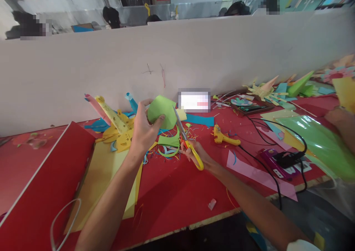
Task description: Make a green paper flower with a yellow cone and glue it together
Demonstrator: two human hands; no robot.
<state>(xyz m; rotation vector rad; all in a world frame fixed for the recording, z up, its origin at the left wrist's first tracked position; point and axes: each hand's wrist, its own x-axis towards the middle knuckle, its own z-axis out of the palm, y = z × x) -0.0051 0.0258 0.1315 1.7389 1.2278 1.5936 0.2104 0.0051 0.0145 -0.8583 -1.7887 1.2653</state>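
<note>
Pinched between the thumb and fingers of my left hand [145,127] is a piece of green paper [162,112], roughly rounded with some straight edges. My right hand [195,151] grips a pair of scissors [181,129] with yellow and orange handles. The scissor blades point up and lie against the right edge of the green paper; whether they are parted I cannot tell. Below the paper, green offcuts [169,141] and thin coloured scraps litter the red tabletop [172,191].
Left stand rolled paper shapes [115,117], yellow sheets [102,173] and a red divider [55,180]. Right are a yellow glue gun [224,137], a pink strip [257,175], a purple box [277,164] with black cables, and another person's hand [337,117]. A white partition [111,66] rises behind.
</note>
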